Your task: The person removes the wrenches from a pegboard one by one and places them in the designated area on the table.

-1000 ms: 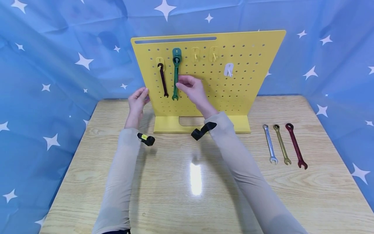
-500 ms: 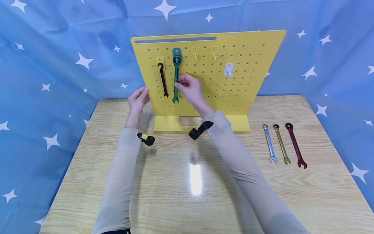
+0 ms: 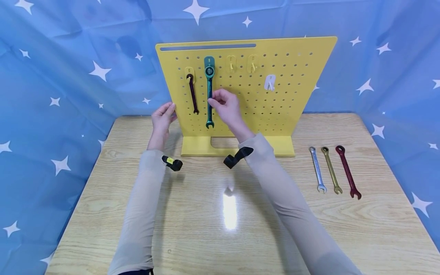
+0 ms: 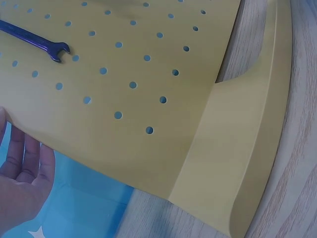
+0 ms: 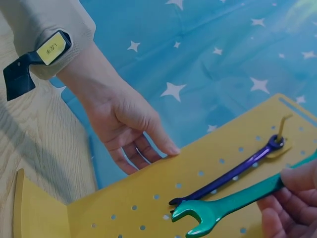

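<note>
My right hand (image 3: 225,107) pinches a green combination wrench (image 5: 242,198) by its shaft, thumb in front and fingers behind. The wrench's ring end overlaps a teal hook (image 3: 209,61) on the yellow pegboard (image 3: 240,103), and its open jaw points down. In the right wrist view the wrench stands out in front of the board. My left hand (image 3: 162,119) grips the board's left edge, thumb on the front face and fingers behind. Between the hands a dark purple wrench (image 3: 193,95) hangs by its ring on a yellow hook (image 3: 188,71).
A silver wrench (image 3: 317,170), a gold wrench (image 3: 332,170) and a dark red wrench (image 3: 348,172) lie on the wooden table (image 3: 192,236) at the right. Two yellow hooks (image 3: 252,65) and a white hook (image 3: 269,82) stick out of the board. A blue star-patterned cloth (image 3: 82,68) hangs behind.
The green wrench's open end has swung lower and slightly to the right, and its ring end has shifted slightly. My right hand has moved a little; the left hand keeps its grip.
</note>
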Demonstrator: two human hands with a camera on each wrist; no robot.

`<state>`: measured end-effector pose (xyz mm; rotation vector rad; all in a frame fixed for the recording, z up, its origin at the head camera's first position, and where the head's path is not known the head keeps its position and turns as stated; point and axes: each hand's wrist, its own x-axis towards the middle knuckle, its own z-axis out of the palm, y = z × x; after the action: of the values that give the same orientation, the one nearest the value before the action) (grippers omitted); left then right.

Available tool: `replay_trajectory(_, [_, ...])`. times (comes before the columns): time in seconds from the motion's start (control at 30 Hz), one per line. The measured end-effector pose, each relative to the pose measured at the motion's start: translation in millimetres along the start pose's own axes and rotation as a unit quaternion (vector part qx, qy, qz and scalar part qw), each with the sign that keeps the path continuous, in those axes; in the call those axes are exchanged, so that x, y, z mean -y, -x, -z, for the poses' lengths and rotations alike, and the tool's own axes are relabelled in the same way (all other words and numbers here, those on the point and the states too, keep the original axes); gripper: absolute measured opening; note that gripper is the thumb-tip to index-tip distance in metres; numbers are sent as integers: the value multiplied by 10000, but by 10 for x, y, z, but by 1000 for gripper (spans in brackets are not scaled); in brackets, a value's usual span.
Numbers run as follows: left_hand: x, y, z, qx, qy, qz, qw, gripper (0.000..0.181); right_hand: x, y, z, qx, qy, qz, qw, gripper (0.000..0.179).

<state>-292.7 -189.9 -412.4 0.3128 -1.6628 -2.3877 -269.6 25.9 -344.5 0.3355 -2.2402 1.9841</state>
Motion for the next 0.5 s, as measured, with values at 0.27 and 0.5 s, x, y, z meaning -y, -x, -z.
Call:
replay_trajectory(0.27, [-2, 6, 1, -11, 24, 17, 10000, 14, 33, 67, 15, 98, 116, -18, 9999, 8])
replay_trajectory(0.5, [4, 2, 4, -13, -2, -8, 10000, 14, 72, 122, 29, 167, 73, 89, 9998, 9])
